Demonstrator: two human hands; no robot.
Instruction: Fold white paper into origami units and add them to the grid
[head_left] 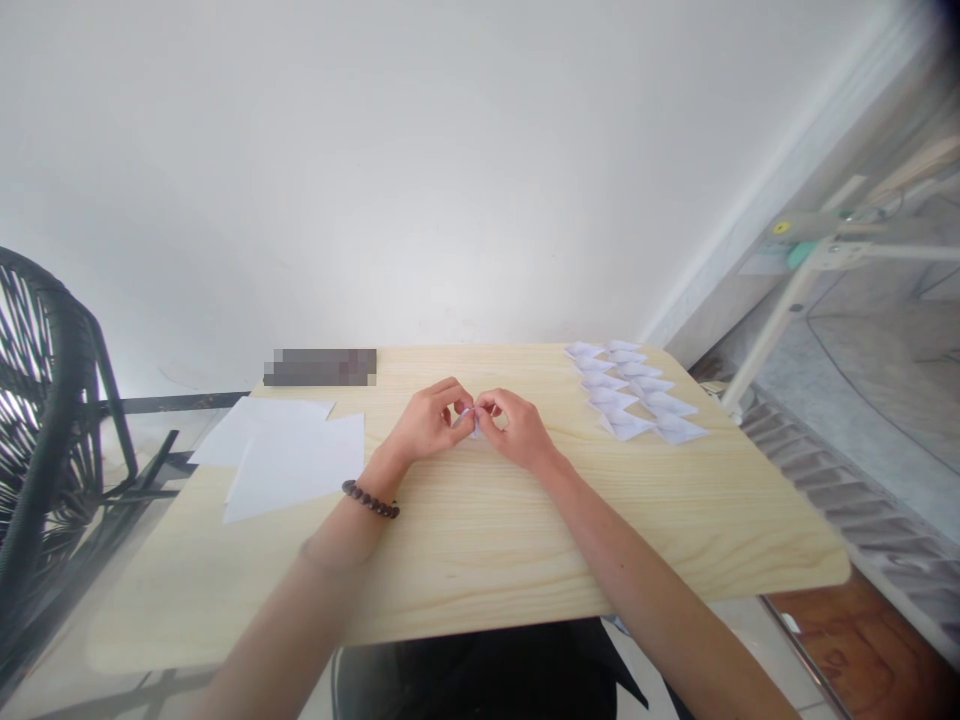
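Over the middle of the wooden table, my left hand (433, 420) and my right hand (514, 425) meet fingertip to fingertip. Both pinch a small folded piece of white paper (475, 424), mostly hidden by the fingers. A dark beaded bracelet (370, 499) circles my left wrist. To the right, several folded white paper shapes (626, 424) with pointed ends stand in two rows. Flat white paper sheets (300, 465) lie overlapping on the left, near my left forearm.
The light wooden table (480, 560) stands against a white wall (465, 170). A blurred-out dark rectangle (320, 368) covers its far left corner. At the left is a dark woven chair (56, 400). A white metal frame (780, 325) stands beyond the right edge.
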